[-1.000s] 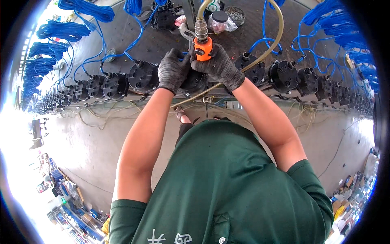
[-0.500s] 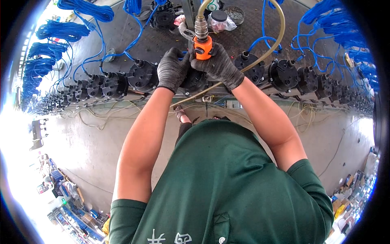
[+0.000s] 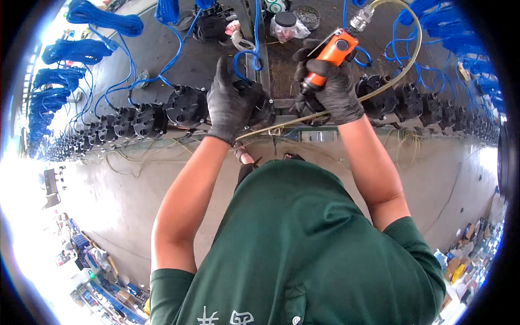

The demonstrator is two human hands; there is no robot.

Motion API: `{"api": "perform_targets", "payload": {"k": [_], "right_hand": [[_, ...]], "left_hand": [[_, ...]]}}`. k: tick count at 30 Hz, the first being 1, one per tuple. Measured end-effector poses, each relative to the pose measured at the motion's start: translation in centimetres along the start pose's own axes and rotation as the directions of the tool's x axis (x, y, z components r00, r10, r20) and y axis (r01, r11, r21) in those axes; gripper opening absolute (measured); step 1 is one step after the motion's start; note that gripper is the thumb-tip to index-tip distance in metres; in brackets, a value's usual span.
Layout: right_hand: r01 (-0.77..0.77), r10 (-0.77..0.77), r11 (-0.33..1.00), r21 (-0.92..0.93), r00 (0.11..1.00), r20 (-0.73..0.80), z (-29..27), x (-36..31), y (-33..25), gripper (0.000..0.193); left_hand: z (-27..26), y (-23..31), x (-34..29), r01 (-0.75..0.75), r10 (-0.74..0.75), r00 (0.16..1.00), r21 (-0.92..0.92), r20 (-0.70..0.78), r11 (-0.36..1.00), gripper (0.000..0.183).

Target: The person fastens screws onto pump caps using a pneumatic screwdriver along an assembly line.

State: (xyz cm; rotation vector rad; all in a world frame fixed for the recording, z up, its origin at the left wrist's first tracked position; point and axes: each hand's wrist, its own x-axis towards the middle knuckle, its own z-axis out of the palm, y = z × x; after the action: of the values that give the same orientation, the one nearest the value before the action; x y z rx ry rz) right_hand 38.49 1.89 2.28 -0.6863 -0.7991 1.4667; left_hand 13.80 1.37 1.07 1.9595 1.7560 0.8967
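My right hand, in a dark grey work glove, is wrapped around an orange pneumatic screwdriver. The tool tilts, its dark nose low and its metal hose fitting up to the right. Beneath it, part of a black round housing shows beside the glove. My left hand, gloved alike, lies against another black round housing, one finger stretched upward and its thumb side over the part. A blue cable loops above this housing. The fingers tucked against the part are partly hidden.
A yellowish air hose arcs right from the tool and back past my right wrist. Rows of black housings with bundled blue cables line the dark bench edge. A dark-lidded jar and a dish of small parts stand farther back.
My right hand has moved right with the screwdriver, which was upright between both hands and now tilts. My left hand has stretched a finger upward. The housing between the hands is more exposed.
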Motion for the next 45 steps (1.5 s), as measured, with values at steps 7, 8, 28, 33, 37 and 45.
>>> {"api": "perform_targets", "payload": {"k": [7, 8, 28, 33, 37, 45], "right_hand": [[-0.011, 0.010, 1.000, -0.008, 0.997, -0.074, -3.9, -1.6, 0.3, 0.039], [-0.049, 0.045, 0.997, -0.061, 0.997, -0.058, -3.4, -1.5, 0.0, 0.041], [-0.092, 0.088, 0.987, -0.132, 0.995, -0.035, -3.8, -1.1, 0.2, 0.038], [-0.099, 0.101, 0.987, -0.130, 0.995, 0.006, -3.6, -0.8, -0.1, 0.040], [-0.142, 0.140, 0.985, -0.099, 0.990, -0.021, -3.0, -0.7, -0.8, 0.040], [-0.133, 0.132, 0.990, -0.040, 0.990, -0.040, -4.5, -1.0, 0.3, 0.044]], "left_hand": [[1.1, 2.2, 1.2, -0.164, 0.065, 0.976, 0.502, 0.208, 0.849, 0.053], [1.1, 2.1, 3.1, -0.176, 0.029, 0.962, 0.534, 0.273, 0.827, 0.051], [6.1, -10.7, 25.2, -0.406, 0.137, 0.685, 0.219, 0.715, 0.887, 0.034], [6.8, -12.5, 25.9, -0.054, -0.059, 0.730, 0.144, 0.681, 0.988, 0.031], [5.8, -14.1, 24.9, -0.634, 0.265, 0.639, 0.299, 0.722, 0.714, 0.033], [1.1, -2.7, 9.1, -0.476, 0.225, 0.837, 0.460, 0.500, 0.750, 0.026]]}}
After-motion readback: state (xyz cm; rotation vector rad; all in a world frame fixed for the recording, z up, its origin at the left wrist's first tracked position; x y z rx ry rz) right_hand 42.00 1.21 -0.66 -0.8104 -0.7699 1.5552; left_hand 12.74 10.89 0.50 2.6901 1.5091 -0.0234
